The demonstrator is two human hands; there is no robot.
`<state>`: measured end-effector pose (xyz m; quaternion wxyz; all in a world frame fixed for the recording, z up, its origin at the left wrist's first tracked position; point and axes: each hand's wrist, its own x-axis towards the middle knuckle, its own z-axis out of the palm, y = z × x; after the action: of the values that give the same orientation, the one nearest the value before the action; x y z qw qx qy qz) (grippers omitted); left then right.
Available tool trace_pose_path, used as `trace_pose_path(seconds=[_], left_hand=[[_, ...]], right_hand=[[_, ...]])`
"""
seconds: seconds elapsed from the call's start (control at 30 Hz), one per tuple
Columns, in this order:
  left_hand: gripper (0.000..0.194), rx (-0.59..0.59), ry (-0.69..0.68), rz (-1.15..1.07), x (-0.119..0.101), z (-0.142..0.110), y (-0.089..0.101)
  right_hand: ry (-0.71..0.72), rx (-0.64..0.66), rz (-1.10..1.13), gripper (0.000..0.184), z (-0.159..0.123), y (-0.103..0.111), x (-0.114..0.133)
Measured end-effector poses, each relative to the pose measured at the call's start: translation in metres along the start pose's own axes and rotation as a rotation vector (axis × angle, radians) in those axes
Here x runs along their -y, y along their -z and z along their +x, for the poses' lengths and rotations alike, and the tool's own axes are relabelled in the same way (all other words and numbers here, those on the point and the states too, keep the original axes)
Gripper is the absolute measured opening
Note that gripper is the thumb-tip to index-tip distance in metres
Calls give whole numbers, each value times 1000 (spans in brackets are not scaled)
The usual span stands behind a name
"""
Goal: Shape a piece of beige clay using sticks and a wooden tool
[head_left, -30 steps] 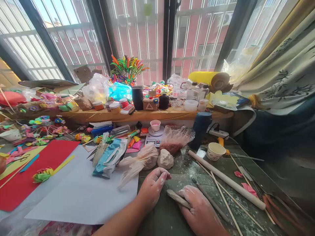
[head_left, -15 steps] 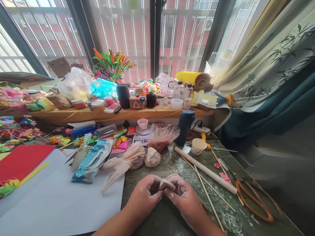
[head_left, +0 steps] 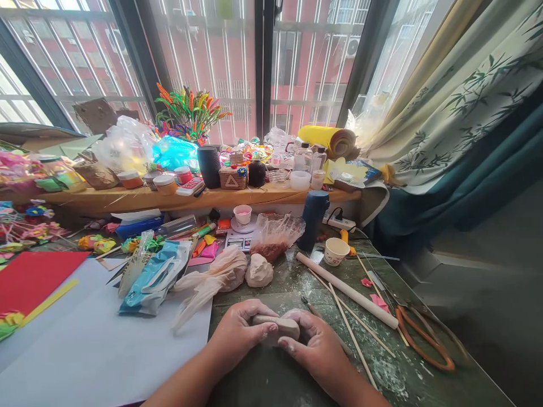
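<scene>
Just above the dark tabletop, a flattened grey-white piece of clay is held between both hands. My left hand is closed on its left end, thumb along the near side. My right hand curls round the right end, its thumb at the lower edge. White residue coats the fingertips. Beyond the hands sits a rough lump of clay, beside a tied peach plastic bag. A thin tool lies partly hidden behind my right hand.
A rolling pin, thin wooden sticks and orange-handled scissors lie to the right. Further back stand a paper cup, a dark blue bottle and a small scale. White paper and a blue packet are left.
The clay piece is turned and shows a longer, rounded side. My hands have moved slightly apart, and the right thumb is lower. The whole view has shifted a little.
</scene>
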<state>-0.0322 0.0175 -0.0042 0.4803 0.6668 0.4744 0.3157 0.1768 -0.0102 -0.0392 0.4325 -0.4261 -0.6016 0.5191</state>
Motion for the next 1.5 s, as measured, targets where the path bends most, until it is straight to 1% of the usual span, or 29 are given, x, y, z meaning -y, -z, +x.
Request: trace_pose_path(seconds=[0.1,0.17,0.23,0.3,0.37,0.4,0.43,0.5,0.6,0.67,0.73,0.83,0.87,0.97,1.0,1.03,1.1,1.17,1.23,1.27,1.33,1.43,1.5], left_hand=[[20,35,18,-10,-2,0,0],[25,33,36,-95,-2,1,-1],[30,-42,51,-189,0,2,-1],[34,-143,54,-245,2,4,-2],[38,-205,55,-283,5,7,-2],[39,-222,54,-305,7,8,-2],[40,-234,55,-325,8,10,-2],[41,-253,61,-345,10,11,-3],[39,-257,69,-341,10,10,-3],[37,-263,67,-327,9,9,-3],[37,-277,64,-307,8,8,-2],[37,-285,55,-286,10,9,-1],[38,-282,50,-286,11,10,0],[41,-262,39,-291,13,10,0],[41,-230,36,-304,13,10,0],[42,-180,32,-331,12,10,-1],[47,-48,29,-416,10,8,-3],[53,66,44,-487,7,6,-7],[52,107,70,-477,4,3,-10],[51,94,76,-440,4,3,-10],[49,-8,60,-351,6,4,-9],[47,-208,45,-317,12,9,-3],[48,-274,69,-373,16,13,0]], right_hand=[[68,-21,-131,22,1,-1,4],[107,-37,-217,20,1,-1,8],[127,-69,-255,17,-2,1,11],[151,-156,-253,16,-5,2,13],[158,-231,-286,13,-8,3,13],[150,-228,-324,9,-9,2,12],[140,-197,-369,9,-9,1,11],[145,-133,-436,14,-9,-1,10],[226,-139,-425,16,-8,-5,9],[243,-121,-411,16,-9,-6,10],[231,-136,-395,16,-11,-6,12],[207,-237,-361,14,-11,-5,15],[179,-235,-367,13,-10,-4,15],[60,-159,-364,10,-6,-4,13],[15,-161,-305,10,-5,-5,12],[-29,-183,-198,11,-4,-6,12],[-109,-224,135,22,-3,-9,12],[-167,-179,514,33,-3,-13,15],[-208,-78,788,40,-4,-17,18],[-228,-35,876,42,-5,-19,19],[-260,-6,978,41,-5,-20,18],[-282,-69,1024,36,-2,-14,20],[-255,-141,990,37,-1,-5,34]])
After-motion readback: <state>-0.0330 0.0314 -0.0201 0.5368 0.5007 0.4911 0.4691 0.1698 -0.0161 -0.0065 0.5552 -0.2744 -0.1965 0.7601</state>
